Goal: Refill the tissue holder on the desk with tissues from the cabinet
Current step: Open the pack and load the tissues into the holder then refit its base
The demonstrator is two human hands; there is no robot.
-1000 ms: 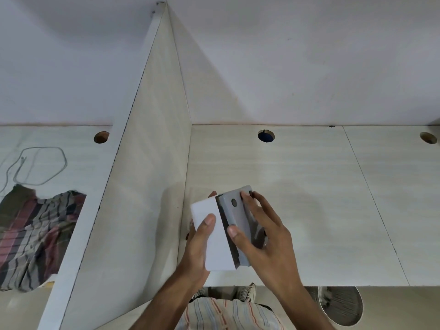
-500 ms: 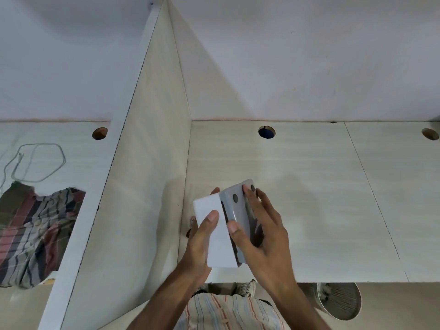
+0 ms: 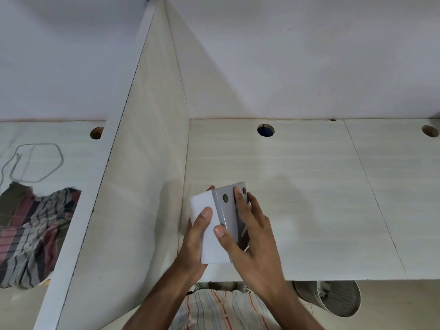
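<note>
A box-shaped tissue holder sits in both my hands above the near part of the pale desk (image 3: 309, 198). Its white body (image 3: 204, 234) is on the left, and a grey glossy panel (image 3: 228, 210) with two dark round spots is on the right. My left hand (image 3: 197, 236) grips the white body, thumb on top and fingertips showing behind the far edge. My right hand (image 3: 247, 234) lies over the grey panel, thumb at its near left edge and fingers spread along it. No tissues can be seen.
A white upright divider (image 3: 142, 186) stands close on the left. Beyond it lie a striped cloth (image 3: 31, 234) and a looped cable (image 3: 35, 163). Cable holes (image 3: 266, 130) line the back of the desk. A metal bin (image 3: 333, 298) stands below the front edge.
The grey panel has slid left and closed flush against the white body; the dark gap between them has gone. Both hands kept their grip and shifted slightly.
</note>
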